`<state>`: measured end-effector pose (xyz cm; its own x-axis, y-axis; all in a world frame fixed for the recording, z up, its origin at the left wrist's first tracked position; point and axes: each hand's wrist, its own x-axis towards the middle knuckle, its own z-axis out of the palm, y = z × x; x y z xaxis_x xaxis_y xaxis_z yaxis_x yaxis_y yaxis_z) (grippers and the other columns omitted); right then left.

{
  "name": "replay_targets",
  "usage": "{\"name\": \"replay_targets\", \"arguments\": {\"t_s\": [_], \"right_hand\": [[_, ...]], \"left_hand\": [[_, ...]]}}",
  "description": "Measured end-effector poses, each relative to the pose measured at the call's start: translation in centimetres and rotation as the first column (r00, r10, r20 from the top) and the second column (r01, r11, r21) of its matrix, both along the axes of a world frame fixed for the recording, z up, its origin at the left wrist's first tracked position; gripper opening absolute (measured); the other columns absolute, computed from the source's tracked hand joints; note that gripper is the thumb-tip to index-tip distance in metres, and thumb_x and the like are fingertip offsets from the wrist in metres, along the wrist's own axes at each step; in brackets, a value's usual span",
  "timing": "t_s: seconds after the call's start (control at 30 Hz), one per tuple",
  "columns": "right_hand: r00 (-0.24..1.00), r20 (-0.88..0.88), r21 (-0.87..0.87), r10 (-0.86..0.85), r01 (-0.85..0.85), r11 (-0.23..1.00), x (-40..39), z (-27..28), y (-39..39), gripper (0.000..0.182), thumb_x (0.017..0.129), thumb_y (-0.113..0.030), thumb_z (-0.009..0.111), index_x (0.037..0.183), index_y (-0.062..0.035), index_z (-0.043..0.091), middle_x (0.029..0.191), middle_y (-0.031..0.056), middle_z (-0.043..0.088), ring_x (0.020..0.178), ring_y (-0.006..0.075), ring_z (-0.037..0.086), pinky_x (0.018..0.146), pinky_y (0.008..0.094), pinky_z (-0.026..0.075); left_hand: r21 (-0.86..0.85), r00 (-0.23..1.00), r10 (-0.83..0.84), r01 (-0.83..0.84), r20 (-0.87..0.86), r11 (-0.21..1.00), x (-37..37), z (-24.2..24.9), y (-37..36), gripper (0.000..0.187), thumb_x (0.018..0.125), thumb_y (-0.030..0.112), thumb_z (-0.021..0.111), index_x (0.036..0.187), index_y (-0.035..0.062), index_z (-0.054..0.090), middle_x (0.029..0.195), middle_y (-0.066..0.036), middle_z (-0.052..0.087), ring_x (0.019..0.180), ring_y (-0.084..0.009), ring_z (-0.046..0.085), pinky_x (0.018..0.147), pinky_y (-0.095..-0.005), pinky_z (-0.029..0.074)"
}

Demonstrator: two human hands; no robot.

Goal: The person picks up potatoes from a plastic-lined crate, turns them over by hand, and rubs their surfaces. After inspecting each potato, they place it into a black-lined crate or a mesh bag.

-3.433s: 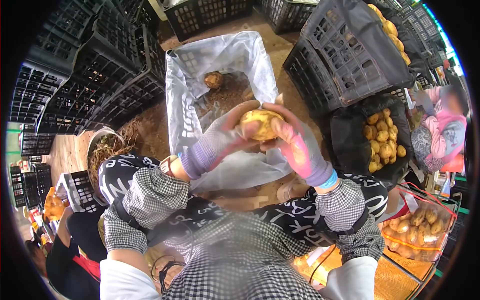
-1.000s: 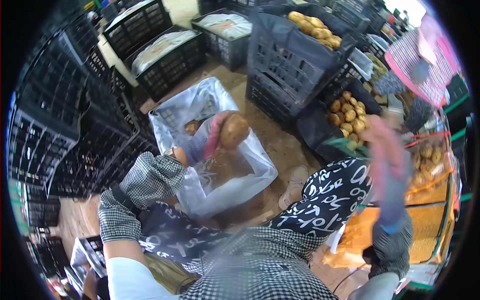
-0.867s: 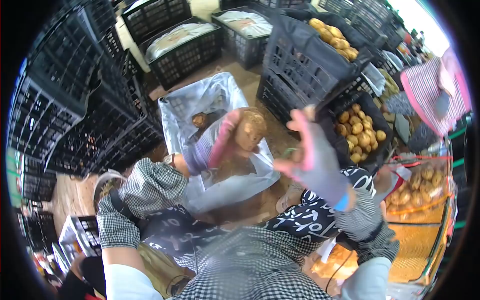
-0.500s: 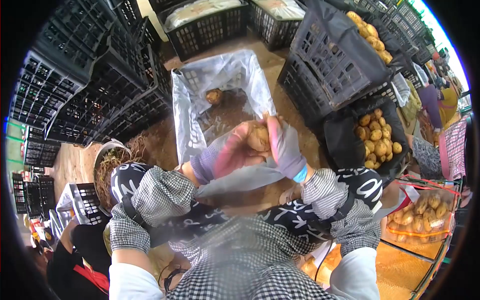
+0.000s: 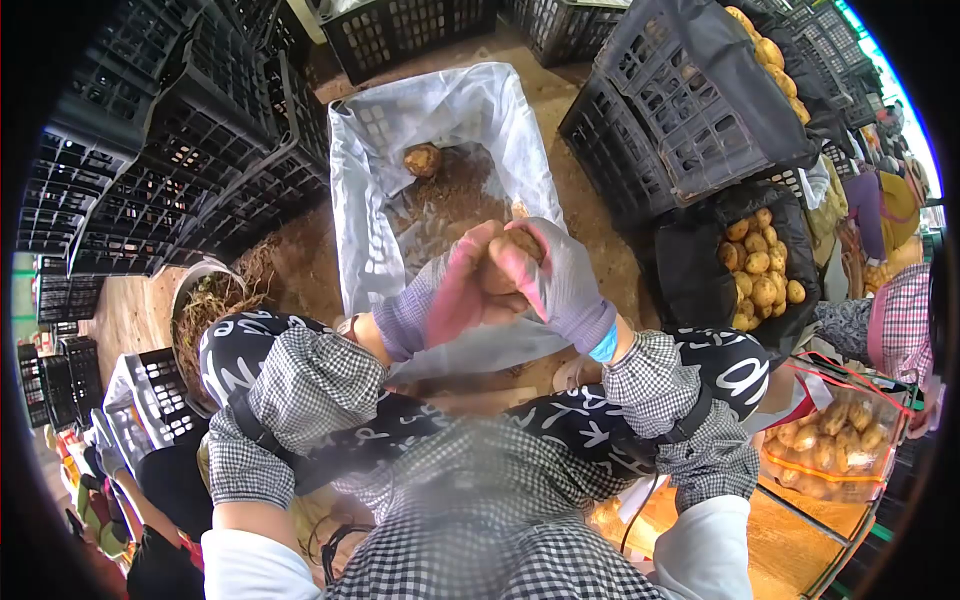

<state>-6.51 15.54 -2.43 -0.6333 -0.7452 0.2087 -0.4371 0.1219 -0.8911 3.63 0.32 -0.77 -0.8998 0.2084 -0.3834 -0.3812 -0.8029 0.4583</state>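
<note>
Both hands wear purple and pink work gloves and meet over the near part of a crate lined with white plastic (image 5: 350, 190). My left hand (image 5: 450, 295) cups a potato (image 5: 497, 277) from the left and below. From the right, my right hand (image 5: 555, 270) curls over the same potato, its fingers pressed on top. Much of the potato is hidden by the gloves. Inside the crate, one dirty potato (image 5: 422, 160) lies toward the far left on loose soil (image 5: 450, 195).
Black crates (image 5: 215, 110) are stacked at left, and more crates (image 5: 680, 110) at right. A black-lined crate of potatoes (image 5: 762, 270) sits at right, near a bag of potatoes (image 5: 830, 440). A tub of dry roots (image 5: 215, 305) stands at left. Other people are at both edges.
My right hand has moved from the potato's upper right side to wrap over its top, covering more of it. The view has shifted slightly, so the crate sits higher.
</note>
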Motion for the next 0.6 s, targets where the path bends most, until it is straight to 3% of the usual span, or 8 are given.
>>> {"name": "replay_targets", "arguments": {"t_s": [0.07, 0.13, 0.23, 0.27, 0.33, 0.43, 0.5, 0.6], "right_hand": [[0.990, 0.140, 0.028, -0.020, 0.017, 0.999, -0.3, -1.2, -0.2, 0.037, 0.100, -0.034, 0.055, 0.116, -0.0022, 0.060, 0.103, 0.0150, 0.067, 0.085, 0.0269, 0.069, 0.070, 0.0328, 0.055], [0.777, 0.626, -0.055, -0.066, 0.128, 0.990, -0.5, 0.0, -0.6, 0.034, 0.101, -0.033, 0.053, 0.116, -0.0033, 0.061, 0.101, 0.0116, 0.067, 0.080, 0.0219, 0.068, 0.065, 0.0298, 0.054], [0.561, 0.823, -0.032, -0.092, 0.207, 0.978, -0.5, 1.8, -0.6, 0.041, 0.100, -0.032, 0.058, 0.124, 0.0016, 0.059, 0.100, 0.0052, 0.063, 0.085, 0.0091, 0.059, 0.075, 0.0241, 0.050], [0.680, 0.719, 0.043, -0.146, 0.166, 0.985, -1.4, 1.4, -0.1, 0.042, 0.100, -0.031, 0.060, 0.126, 0.0014, 0.057, 0.103, 0.0056, 0.063, 0.086, 0.0092, 0.059, 0.076, 0.0240, 0.050], [0.912, 0.352, 0.135, -0.212, 0.175, 0.975, -2.3, 1.6, -0.1, 0.056, 0.092, -0.030, 0.071, 0.135, 0.0012, 0.051, 0.109, 0.0090, 0.062, 0.095, 0.0153, 0.062, 0.082, 0.0274, 0.051], [0.970, -0.242, 0.098, 0.032, -0.009, 0.995, -1.4, 2.2, 0.4, 0.069, 0.083, -0.029, 0.079, 0.138, -0.0011, 0.048, 0.116, 0.0126, 0.061, 0.105, 0.0222, 0.062, 0.090, 0.0325, 0.050], [0.995, -0.063, 0.176, 0.074, -0.062, 0.983, 0.1, 2.1, -0.2, 0.073, 0.075, -0.022, 0.083, 0.137, -0.0024, 0.049, 0.117, 0.0143, 0.061, 0.108, 0.0261, 0.062, 0.094, 0.0350, 0.049], [0.986, 0.153, 0.237, 0.061, -0.096, 0.967, 1.2, 3.2, -0.5, 0.072, 0.074, -0.012, 0.082, 0.135, 0.0003, 0.046, 0.109, 0.0124, 0.067, 0.099, 0.0222, 0.067, 0.089, 0.0327, 0.053]], "left_hand": [[-0.067, 0.999, -0.027, 0.029, 0.030, 0.997, 0.0, -0.2, -0.3, 0.065, 0.096, 0.065, 0.044, 0.131, 0.0092, 0.049, 0.102, -0.008, 0.065, 0.083, -0.0189, 0.067, 0.070, -0.0288, 0.057], [-0.171, 0.993, -0.068, 0.051, -0.095, 0.984, 0.0, -0.7, -0.8, 0.073, 0.094, 0.073, 0.037, 0.129, 0.0099, 0.051, 0.104, -0.004, 0.063, 0.084, -0.0170, 0.062, 0.074, -0.0288, 0.053], [-0.114, 0.958, -0.109, 0.081, -0.266, 0.990, -1.2, -0.3, -1.9, 0.071, 0.095, 0.073, 0.037, 0.120, 0.0093, 0.056, 0.095, -0.002, 0.062, 0.070, -0.0128, 0.056, 0.063, -0.0261, 0.047], [-0.050, 0.944, -0.125, 0.115, -0.305, 0.992, -1.7, 0.3, -2.3, 0.067, 0.096, 0.070, 0.039, 0.116, 0.0087, 0.058, 0.090, -0.001, 0.062, 0.064, -0.0114, 0.055, 0.057, -0.0255, 0.045], [-0.352, 0.986, -0.071, 0.014, -0.150, 0.936, -0.9, 1.8, -2.7, 0.060, 0.096, 0.065, 0.046, 0.112, 0.0083, 0.059, 0.090, -0.001, 0.062, 0.063, -0.0105, 0.054, 0.056, -0.0255, 0.045], [-0.643, 0.987, 0.061, -0.145, -0.151, 0.752, -1.1, -0.8, -1.7, 0.052, 0.095, 0.058, 0.055, 0.109, 0.0078, 0.060, 0.088, -0.001, 0.064, 0.065, -0.0106, 0.058, 0.057, -0.0278, 0.047], [-0.832, 0.980, 0.058, -0.191, -0.189, 0.522, -0.9, -2.0, -0.7, 0.049, 0.094, 0.054, 0.061, 0.108, 0.0072, 0.061, 0.085, -0.003, 0.065, 0.068, -0.0112, 0.062, 0.059, -0.0299, 0.050], [-0.959, 0.956, -0.077, -0.283, -0.282, -0.003, -0.5, 0.7, -0.3, 0.041, 0.094, 0.046, 0.064, 0.100, 0.0055, 0.062, 0.079, -0.010, 0.067, 0.076, -0.0143, 0.069, 0.063, -0.0334, 0.053]]}}
